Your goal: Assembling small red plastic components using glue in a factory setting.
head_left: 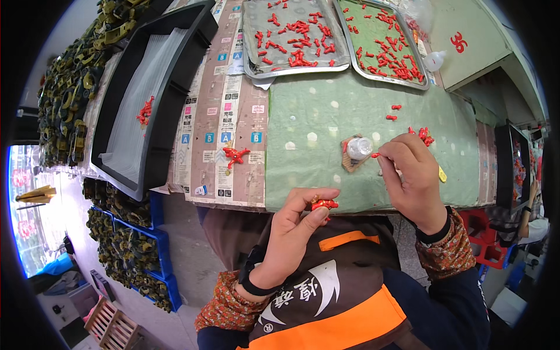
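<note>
My left hand (291, 230), near the table's front edge, is closed round a small red plastic figure (324, 204) with yellowish bits. Thumb and forefinger of my right hand (415, 181) pinch a tiny red plastic piece (375, 156). That piece is just right of a small clear jar (359, 147), which stands on a brown cardboard pad (352, 166); whether they touch I cannot tell. Behind the right hand lies a small heap of red parts (426, 137), with a yellow object (442, 174) partly hidden beside it. Two loose red pieces (392, 118) lie farther back.
Two metal trays (303, 72) (402, 84) of red parts stand at the back. A red figure (235, 155) lies left, beside a black bin (153, 140) holding another. Blue crates (160, 248) of dark green parts are at lower left; a pale cabinet (466, 44) stands back right.
</note>
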A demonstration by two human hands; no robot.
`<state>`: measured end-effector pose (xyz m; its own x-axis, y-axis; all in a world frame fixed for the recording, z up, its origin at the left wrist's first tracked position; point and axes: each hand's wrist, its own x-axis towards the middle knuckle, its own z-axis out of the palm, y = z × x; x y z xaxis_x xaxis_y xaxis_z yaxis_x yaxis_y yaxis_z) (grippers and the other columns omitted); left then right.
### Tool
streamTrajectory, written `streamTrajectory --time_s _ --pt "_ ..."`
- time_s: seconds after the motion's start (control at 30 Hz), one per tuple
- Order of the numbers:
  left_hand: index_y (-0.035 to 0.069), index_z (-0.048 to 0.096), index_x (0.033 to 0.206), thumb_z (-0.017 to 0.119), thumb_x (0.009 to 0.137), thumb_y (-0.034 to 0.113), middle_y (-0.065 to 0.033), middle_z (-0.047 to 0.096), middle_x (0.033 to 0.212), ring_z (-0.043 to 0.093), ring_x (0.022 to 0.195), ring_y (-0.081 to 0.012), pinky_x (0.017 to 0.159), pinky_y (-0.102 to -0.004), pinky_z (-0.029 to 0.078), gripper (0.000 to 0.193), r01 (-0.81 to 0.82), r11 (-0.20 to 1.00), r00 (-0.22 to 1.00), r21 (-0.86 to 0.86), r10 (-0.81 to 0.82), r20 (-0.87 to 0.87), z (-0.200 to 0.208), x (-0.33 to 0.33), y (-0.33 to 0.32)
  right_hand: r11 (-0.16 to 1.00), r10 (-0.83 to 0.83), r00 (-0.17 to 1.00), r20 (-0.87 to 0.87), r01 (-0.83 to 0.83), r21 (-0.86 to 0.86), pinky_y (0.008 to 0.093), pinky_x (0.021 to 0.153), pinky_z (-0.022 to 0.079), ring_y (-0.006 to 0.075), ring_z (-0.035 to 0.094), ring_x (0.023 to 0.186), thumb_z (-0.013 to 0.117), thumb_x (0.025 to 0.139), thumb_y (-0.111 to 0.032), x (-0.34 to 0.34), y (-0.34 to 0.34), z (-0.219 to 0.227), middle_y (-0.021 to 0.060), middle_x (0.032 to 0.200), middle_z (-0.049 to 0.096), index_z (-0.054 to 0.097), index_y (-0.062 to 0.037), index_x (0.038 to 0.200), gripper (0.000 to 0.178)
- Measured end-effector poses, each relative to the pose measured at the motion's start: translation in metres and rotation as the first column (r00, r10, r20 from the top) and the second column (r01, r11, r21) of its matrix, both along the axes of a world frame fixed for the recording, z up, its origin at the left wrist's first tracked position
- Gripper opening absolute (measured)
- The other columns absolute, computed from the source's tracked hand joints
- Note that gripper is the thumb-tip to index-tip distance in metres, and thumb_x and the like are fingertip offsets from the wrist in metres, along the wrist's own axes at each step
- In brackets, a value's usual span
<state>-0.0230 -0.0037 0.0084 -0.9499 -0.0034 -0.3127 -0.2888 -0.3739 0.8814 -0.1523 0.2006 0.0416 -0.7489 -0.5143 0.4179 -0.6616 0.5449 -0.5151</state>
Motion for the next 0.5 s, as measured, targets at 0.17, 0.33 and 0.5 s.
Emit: streamTrajectory --time_s 0.17,0.33,0.5 --pt "0.001 0.057 0.136 0.057 0.104 0.013 -0.0052 0.064 0.117 0.061 0.099 -0.009 0.088 -0.0273 0.053 0.034 -0.017 0.985 0.998 0.173 0.006 0.062 -0.002 0.003 -0.005 0.99 0.047 0.985 -0.169 -0.023 0.14 0.0392 0.064 0.048 0.0301 0.058 0.076 0.071 0.076 0.006 -0.009 -0.004 -0.004 0.0108 0.089 0.059 0.064 -0.001 0.098 0.024" --pt "0.001 0.054 0.138 0.059 0.103 0.01 -0.0043 0.064 0.109 0.061 0.09 -0.0085 0.084 -0.0272 0.054 0.037 -0.083 0.97 0.993 0.23 0.061 0.101 -0.005 0.002 -0.004 0.969 0.09 0.967 -0.238 -0.03 0.245 0.0391 0.063 0.048 0.0291 0.056 0.075 0.071 0.071 0.005 -0.012 -0.005 -0.005 0.0101 0.09 0.057 0.063 -0.0011 0.098 0.028" --pt "0.001 0.057 0.129 0.063 0.101 0.008 -0.0045 0.065 0.105 0.061 0.087 -0.0089 0.081 -0.027 0.055 0.029 -0.115 0.967 0.988 0.225 0.087 0.131 -0.006 0.002 -0.006 0.949 0.151 0.957 -0.247 -0.071 0.307 0.0394 0.06 0.048 0.0285 0.057 0.075 0.07 0.072 0.005 -0.013 -0.005 -0.007 0.0104 0.09 0.057 0.063 -0.0011 0.097 0.027"
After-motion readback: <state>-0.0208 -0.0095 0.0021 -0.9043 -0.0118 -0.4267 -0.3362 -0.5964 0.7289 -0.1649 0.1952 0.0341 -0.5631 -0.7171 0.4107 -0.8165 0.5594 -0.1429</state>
